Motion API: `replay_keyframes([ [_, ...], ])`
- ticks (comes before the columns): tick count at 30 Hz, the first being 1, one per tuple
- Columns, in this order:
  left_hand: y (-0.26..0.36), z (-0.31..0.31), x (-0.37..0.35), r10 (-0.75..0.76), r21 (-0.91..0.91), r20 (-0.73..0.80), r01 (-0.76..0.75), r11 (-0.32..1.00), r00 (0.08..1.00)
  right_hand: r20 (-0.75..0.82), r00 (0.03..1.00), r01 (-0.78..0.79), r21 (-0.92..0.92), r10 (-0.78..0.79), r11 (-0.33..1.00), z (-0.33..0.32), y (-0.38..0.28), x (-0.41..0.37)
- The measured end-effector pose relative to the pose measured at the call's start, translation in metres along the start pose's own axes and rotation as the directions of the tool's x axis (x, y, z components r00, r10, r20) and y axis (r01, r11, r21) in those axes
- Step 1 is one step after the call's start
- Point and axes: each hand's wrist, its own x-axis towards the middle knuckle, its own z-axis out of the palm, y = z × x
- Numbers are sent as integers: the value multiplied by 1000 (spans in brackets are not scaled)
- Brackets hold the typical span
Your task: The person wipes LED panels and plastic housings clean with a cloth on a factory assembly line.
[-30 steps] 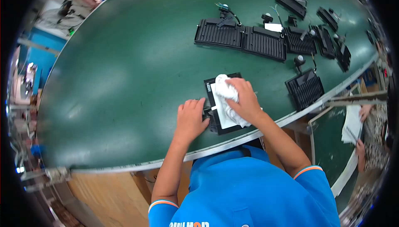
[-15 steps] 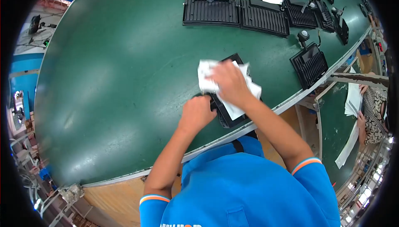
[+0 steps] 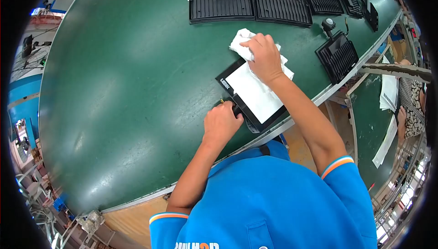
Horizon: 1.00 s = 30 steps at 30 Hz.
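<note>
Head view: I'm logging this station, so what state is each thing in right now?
Panel, flat, white face up, on the green belt.
Cloth, crumpled, pressed on the panel's far corner.
Right hand, closed on the cloth.
Left hand, gripping the panel's near edge.
Finned housings, fins up, in a row at the far side.

The panel [image 3: 253, 96] lies on the table [image 3: 127, 89]; the cloth [image 3: 243, 39] is on its far end under the right hand [image 3: 264, 59], the left hand [image 3: 221, 123] at its near corner, the housing row [image 3: 248, 5] behind it, a single housing [image 3: 338, 56] to its right
</note>
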Motion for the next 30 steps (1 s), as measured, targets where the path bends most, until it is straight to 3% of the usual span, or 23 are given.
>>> replay_keyframes([
  [1, -2, 1, 0, 26, 9, 13, -26, 1000, 1000, -3, 1000, -16, -52, 16, 999, -3, -3, -1],
  [3, -1, -3, 5, 57, 14, 21, -58, 998, 998, -14, 982, 190, 179, -190, 965, 6, -28, -29],
  [4, -1, -5, 5, 32, 5, 53, -32, 999, 998, 152, 975, 125, 223, -161, 967, -8, -62, -39],
  [5, 0, -5, 4, 4, 0, 92, -5, 1000, 996, 201, 969, 83, 268, -140, 960, -12, -66, -40],
  [7, -1, 3, 4, 30, -15, -25, -31, 999, 999, 64, 980, 180, 151, -191, 972, -3, -29, -31],
  [9, 2, 2, 2, 23, 11, -39, -23, 1000, 999, 10, 997, -79, 41, 79, 996, -16, 0, -13],
  [11, 2, 0, 2, 14, 24, -25, -13, 1000, 1000, 3, 996, -86, -21, 87, 996, -26, -1, -22],
  [13, 5, -3, 3, 7, 32, -4, -7, 999, 1000, 54, 997, 47, 56, -50, 997, -25, -26, -56],
  [15, 7, -7, 6, -11, 23, 124, 8, 1000, 992, 108, 994, -4, 211, -19, 977, -43, -72, -85],
  [17, 5, -2, 5, 22, 61, 24, -24, 998, 999, 106, 992, 60, 113, -72, 992, -46, -37, -96],
  [19, 2, 2, 6, 29, 36, 6, -29, 999, 1000, 83, 990, -109, -36, 112, 993, -61, -3, -80],
  [22, 6, -1, 3, 4, 39, 1, -4, 999, 1000, -10, 983, -181, -107, 181, 978, -65, -5, -84],
  [23, 7, -4, 3, 9, 42, -8, -8, 999, 1000, -20, 992, -129, -134, 127, 983, -58, -14, -101],
  [25, 8, -3, 5, -5, 91, 32, 2, 996, 999, 89, 995, -47, 62, 42, 997, -59, -59, -127],
  [26, 5, 0, 4, 34, 65, -11, -33, 997, 999, 98, 994, -61, 61, 55, 996, -62, -55, -132],
  [30, 10, -7, 3, 3, 84, 72, -9, 996, 997, 35, 983, -176, -44, 178, 983, -88, -12, -127],
])
